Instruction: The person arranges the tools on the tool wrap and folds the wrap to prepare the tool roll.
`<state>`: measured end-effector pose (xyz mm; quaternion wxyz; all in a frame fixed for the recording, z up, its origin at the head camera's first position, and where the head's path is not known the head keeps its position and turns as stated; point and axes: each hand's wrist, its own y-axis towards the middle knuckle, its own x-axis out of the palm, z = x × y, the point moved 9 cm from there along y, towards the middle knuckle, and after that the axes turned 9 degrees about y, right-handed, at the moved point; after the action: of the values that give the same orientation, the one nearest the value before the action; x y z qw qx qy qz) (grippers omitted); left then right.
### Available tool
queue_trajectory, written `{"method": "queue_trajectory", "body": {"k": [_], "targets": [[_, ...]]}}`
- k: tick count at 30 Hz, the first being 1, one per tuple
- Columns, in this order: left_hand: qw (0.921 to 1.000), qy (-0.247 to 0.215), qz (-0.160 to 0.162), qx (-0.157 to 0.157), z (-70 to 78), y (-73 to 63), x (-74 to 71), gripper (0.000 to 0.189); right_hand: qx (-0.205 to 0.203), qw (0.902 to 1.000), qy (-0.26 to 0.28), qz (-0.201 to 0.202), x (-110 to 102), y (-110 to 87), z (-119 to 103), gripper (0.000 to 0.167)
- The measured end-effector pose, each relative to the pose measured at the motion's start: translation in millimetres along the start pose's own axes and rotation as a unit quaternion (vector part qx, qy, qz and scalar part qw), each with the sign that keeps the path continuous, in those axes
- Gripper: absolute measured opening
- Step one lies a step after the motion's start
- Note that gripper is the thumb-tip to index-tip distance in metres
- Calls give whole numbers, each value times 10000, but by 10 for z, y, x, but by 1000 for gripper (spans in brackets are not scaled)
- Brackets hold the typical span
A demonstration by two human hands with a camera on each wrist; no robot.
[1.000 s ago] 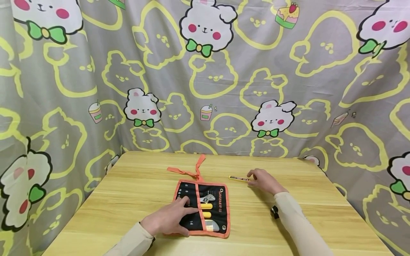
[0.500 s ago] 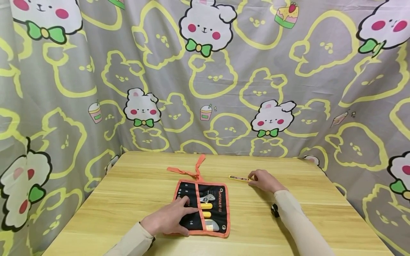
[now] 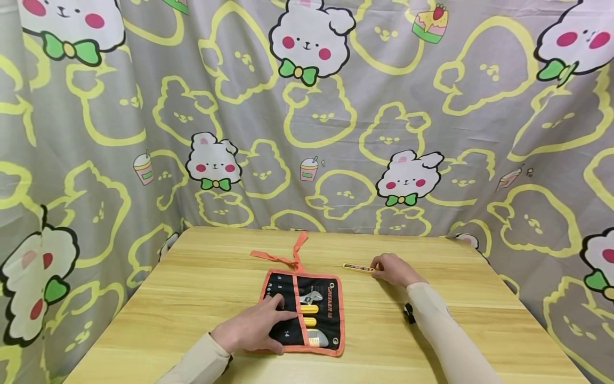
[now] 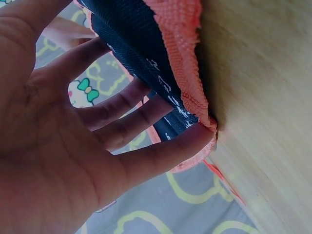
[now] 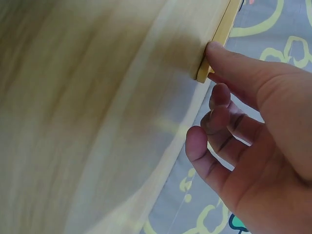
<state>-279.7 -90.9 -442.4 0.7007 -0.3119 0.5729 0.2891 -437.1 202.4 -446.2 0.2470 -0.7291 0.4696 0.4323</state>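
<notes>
A black tool pouch [image 3: 328, 326] with orange trim lies unrolled on the table, printed side up. From its pockets show an adjustable wrench [image 3: 313, 297], two yellow handles [image 3: 309, 309] and a grey rounded tool end [image 3: 318, 338]. My left hand [image 3: 253, 326] rests on the pouch's left part with its fingers spread; in the left wrist view the fingertips touch the black cloth and orange edge [image 4: 185, 73]. Farther right, my right hand [image 3: 395, 270] pinches the near end of a slim yellow bar [image 3: 357, 268] with a dark label, between thumb [image 5: 229, 56] and forefinger.
Orange tie straps [image 3: 288, 260] trail from the pouch toward the back of the wooden table [image 3: 201, 266]. A grey curtain [image 3: 336, 202] with a cartoon print hangs around the table's back and sides.
Hardly anything differs. The right forearm has shifted very slightly left, while the left hand, pouch and yellow bar stay in place.
</notes>
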Motion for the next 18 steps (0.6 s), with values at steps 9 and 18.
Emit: {"method": "queue_trajectory", "body": {"k": [9, 18], "targets": [[10000, -13, -6, 4, 1, 6, -1, 69, -104, 9998, -196, -10, 20, -9, -7, 5], [10000, -73, 24, -38, -5, 4, 6, 70, -188, 9982, -549, 167, -2, -12, -61, 8]]}}
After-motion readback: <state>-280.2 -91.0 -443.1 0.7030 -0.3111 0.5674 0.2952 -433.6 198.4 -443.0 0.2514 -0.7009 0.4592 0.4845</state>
